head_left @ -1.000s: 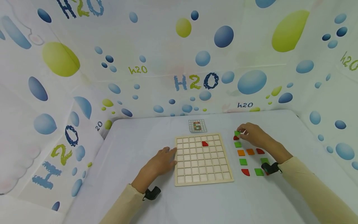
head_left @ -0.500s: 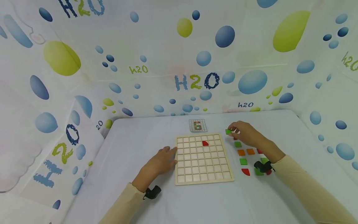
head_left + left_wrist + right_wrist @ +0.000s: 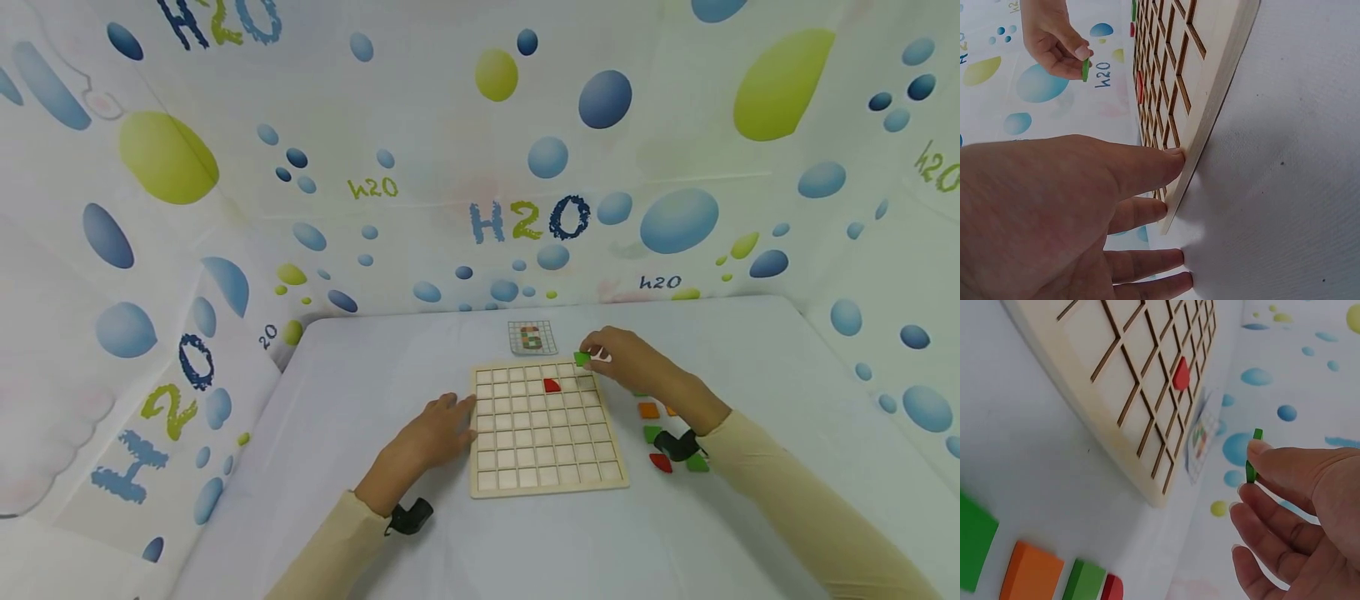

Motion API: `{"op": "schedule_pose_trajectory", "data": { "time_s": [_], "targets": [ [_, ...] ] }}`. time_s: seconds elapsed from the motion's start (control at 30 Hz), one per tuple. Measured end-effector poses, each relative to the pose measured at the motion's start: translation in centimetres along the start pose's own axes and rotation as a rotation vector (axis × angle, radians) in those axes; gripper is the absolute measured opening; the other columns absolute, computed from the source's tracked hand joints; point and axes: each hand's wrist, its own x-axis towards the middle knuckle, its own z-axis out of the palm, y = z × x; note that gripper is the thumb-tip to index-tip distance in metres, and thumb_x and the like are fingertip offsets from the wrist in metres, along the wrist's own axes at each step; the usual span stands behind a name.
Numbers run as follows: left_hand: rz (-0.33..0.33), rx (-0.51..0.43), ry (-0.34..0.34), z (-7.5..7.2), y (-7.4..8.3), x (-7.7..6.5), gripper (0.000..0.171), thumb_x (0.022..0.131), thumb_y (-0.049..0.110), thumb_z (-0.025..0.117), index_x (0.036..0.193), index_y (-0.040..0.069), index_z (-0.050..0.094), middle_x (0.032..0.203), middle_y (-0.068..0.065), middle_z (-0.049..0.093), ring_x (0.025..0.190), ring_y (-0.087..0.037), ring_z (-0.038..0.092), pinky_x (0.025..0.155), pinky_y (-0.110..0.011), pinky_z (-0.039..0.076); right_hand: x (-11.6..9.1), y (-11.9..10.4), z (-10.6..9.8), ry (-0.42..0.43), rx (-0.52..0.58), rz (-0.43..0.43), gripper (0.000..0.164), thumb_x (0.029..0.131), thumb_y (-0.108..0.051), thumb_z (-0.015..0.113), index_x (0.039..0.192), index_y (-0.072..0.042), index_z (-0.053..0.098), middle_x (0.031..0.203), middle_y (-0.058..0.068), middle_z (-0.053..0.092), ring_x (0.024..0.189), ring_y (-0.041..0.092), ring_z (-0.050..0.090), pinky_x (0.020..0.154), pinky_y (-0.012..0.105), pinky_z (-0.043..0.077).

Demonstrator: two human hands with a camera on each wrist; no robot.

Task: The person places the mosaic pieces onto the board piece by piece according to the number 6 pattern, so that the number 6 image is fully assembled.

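Observation:
Between the thumb and fingers of my right hand point(image 3: 626, 360) is a green tile point(image 3: 581, 359), pinched and held above the far right corner of a wooden grid board point(image 3: 549, 492). The right wrist view shows that green tile point(image 3: 1250, 473) edge-on, with the other fingers loosely bent below. One red quarter-round tile point(image 3: 552, 386) lies in a cell near the board's far side. My left hand point(image 3: 431, 433) rests at the board's left edge; in the left wrist view its thumb point(image 3: 1150, 170) and a fingertip touch the wooden rim, while other fingers extend toward the cloth.
Beyond the board lies a small card point(image 3: 517, 347) printed with a coloured grid pattern. Right of the board are loose tiles, including an orange tile point(image 3: 648, 410) and a red tile point(image 3: 661, 462), partly hidden by my right arm. A white cloth point(image 3: 360, 358) covers the table.
My right hand has lifted the green tile from the loose tiles and carried it left to the board's far right corner. The left hand stays at the board's edge.

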Motion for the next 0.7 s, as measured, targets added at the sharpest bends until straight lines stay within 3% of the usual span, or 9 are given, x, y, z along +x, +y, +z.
{"op": "schedule_pose_trajectory", "data": {
  "time_s": [0.43, 0.7],
  "targets": [
    [-0.001, -0.025, -0.005, 0.3, -0.2, 0.1, 0.061, 0.107, 0.033, 0.064, 0.162, 0.014, 0.044, 0.164, -0.022, 0.039, 0.152, -0.043, 0.039, 0.117, -0.061, 0.043, 1.5, -2.4, 1.9, -0.055, -0.034, -0.058, 0.024, 0.101, -0.012, 0.073, 0.123, -0.004, 0.07, 0.117, 0.011, 0.068, 0.111, 0.03, 0.066, 0.096, 0.047, 0.057],
    [-0.005, -0.035, -0.009, 0.2, -0.1, -0.1, 0.061, 0.107, 0.032, 0.064, 0.162, 0.014, 0.044, 0.165, -0.022, 0.038, 0.152, -0.043, 0.038, 0.117, -0.062, 0.042, 2.5, -3.3, 3.3, -0.114, -0.123, -0.049, 0.027, 0.102, -0.016, 0.072, 0.127, -0.004, 0.069, 0.119, 0.011, 0.068, 0.115, 0.031, 0.066, 0.1, 0.048, 0.056]
  ]
}}
